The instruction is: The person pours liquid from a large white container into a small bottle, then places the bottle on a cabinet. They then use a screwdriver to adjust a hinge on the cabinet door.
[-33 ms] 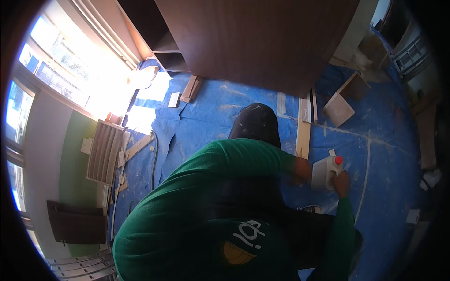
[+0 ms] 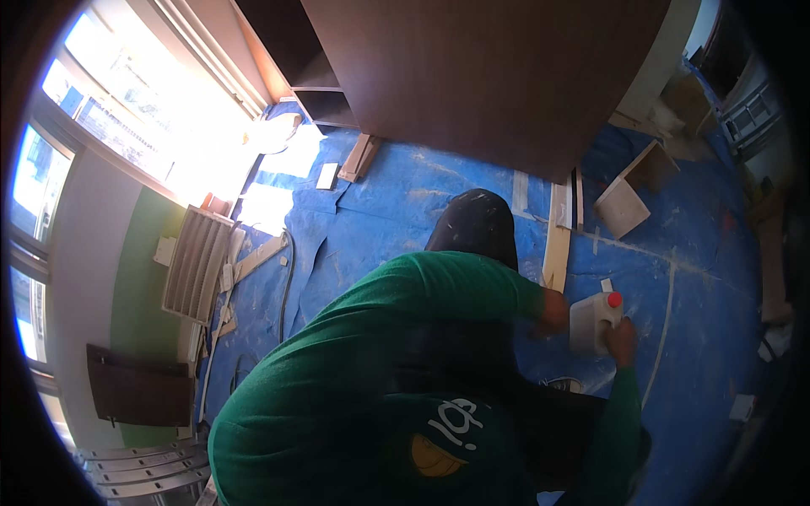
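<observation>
My right hand (image 2: 621, 341) grips the handle side of a whitish plastic jug (image 2: 587, 325) with a red cap (image 2: 614, 299). The jug is low over or on the blue floor covering; I cannot tell whether it touches. Beside the jug's left side is my left hand (image 2: 552, 313), at the end of a green sleeve. Its fingers are blurred and partly hidden, so their shape does not show. A small white piece (image 2: 606, 285) shows just behind the jug. My bent knee in dark cloth (image 2: 477, 221) lies left of both hands, and part of a shoe (image 2: 564, 384) is below the jug.
Blue sheeting (image 2: 380, 211) covers the floor. A large brown cabinet panel (image 2: 472, 76) stands ahead. A pale wooden strip (image 2: 557, 253) and an angled board piece (image 2: 623, 209) lie on the right. Along the left wall are a slatted panel (image 2: 196, 266) and a brown board (image 2: 139, 386).
The whole view has shifted slightly, so the scene sits a little further right. My right hand stays on the jug, and my left hand stays beside it.
</observation>
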The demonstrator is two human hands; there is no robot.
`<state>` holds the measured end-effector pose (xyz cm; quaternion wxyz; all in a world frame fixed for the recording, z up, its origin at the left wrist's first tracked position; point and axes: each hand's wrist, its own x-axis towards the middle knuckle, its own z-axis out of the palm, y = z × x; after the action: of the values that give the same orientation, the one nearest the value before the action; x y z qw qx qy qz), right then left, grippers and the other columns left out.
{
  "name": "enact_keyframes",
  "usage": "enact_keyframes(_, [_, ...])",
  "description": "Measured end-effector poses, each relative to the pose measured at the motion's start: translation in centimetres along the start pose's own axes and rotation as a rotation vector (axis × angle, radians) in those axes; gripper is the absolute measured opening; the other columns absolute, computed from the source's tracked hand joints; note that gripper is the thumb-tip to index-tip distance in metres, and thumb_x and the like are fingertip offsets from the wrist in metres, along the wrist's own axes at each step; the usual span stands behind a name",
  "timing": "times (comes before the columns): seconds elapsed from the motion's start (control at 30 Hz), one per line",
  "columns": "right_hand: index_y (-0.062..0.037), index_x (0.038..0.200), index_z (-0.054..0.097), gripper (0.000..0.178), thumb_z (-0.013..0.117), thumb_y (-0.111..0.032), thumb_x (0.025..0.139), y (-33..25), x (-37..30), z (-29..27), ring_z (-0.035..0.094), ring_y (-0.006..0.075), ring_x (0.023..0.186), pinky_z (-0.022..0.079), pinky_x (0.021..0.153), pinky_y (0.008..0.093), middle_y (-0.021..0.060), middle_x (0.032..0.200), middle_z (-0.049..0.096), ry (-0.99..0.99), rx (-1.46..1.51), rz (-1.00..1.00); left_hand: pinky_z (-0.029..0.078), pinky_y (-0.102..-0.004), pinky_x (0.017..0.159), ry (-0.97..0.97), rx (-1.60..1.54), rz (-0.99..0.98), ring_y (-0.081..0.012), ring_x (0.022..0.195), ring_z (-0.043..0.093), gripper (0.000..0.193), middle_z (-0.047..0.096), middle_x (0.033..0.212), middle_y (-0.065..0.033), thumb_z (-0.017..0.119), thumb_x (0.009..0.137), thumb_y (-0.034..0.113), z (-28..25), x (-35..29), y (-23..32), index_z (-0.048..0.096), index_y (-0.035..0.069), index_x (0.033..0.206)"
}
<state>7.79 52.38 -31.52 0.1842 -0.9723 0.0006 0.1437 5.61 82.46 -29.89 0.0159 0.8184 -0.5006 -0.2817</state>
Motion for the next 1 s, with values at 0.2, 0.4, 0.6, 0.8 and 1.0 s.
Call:
enact_keyframes(0.2, [0.0022,0.125,0.066,0.041,0.075,-0.019,0.091,2.6,-1.8,-1.5,0.07,0.0495,0.114,0.056,0.097,0.0569,0.0305,0.119,0.073,0.034,-0.118,-0.011,0.058,-0.0525,0.089,-0.015,-0.009,0.029,-0.0358,0.106,0.077,0.046,0.079,0.109,-0.013,0.083,0.083,0.044,-2.7,0.1,0.6,0.079,0.018,0.121])
enact_keyframes(0.4, [0.0019,0.127,0.065,0.045,0.077,-0.015,0.088,1.0,-0.6,-1.7,0.07,0.0481,0.116,0.056,0.1,0.0549,0.0289,0.121,0.074,-0.009,-0.188,0.068,0.053,-0.0563,0.098,-0.049,-0.05,-0.015,-0.0363,0.126,0.066,0.064,0.069,0.129,-0.0134,0.084,0.086,0.05,-0.7,0.9,-0.7,0.069,0.025,0.143])
enact_keyframes(0.6, [0.0033,0.12,0.067,0.045,0.081,-0.012,0.08,3.4,0.3,0.1,0.071,0.0479,0.112,0.056,0.1,0.0548,0.03,0.114,0.074,0.034,-0.156,0.106,0.053,-0.055,0.103,0.03,-0.254,-0.093,-0.0405,0.129,0.066,0.066,0.071,0.131,-0.0176,0.081,0.089,0.052,3.0,1.3,-3.0,0.067,0.019,0.145])
enact_keyframes(0.8, [0.0034,0.124,0.067,0.054,0.086,-0.015,0.077,1.9,-0.2,-1.1,0.071,0.0465,0.114,0.057,0.101,0.0528,0.028,0.122,0.072,-0.01,-0.173,0.147,0.049,-0.0517,0.109,0.108,-0.676,-0.214,-0.0404,0.131,0.063,0.068,0.065,0.136,-0.0235,0.077,0.095,0.056,6.2,4.0,-4.4,0.065,0.008,0.142])
enact_keyframes(1.0, [0.0039,0.13,0.064,0.056,0.086,-0.017,0.083,-1.2,-0.9,-4.3,0.069,0.048,0.117,0.058,0.1,0.0533,0.028,0.131,0.065,0.093,-0.092,0.194,0.051,-0.0484,0.11,0.434,-0.953,-0.328,-0.041,0.129,0.066,0.076,0.066,0.141,-0.028,0.077,0.097,0.053,8.4,7.1,-5.7,0.06,-0.004,0.144])
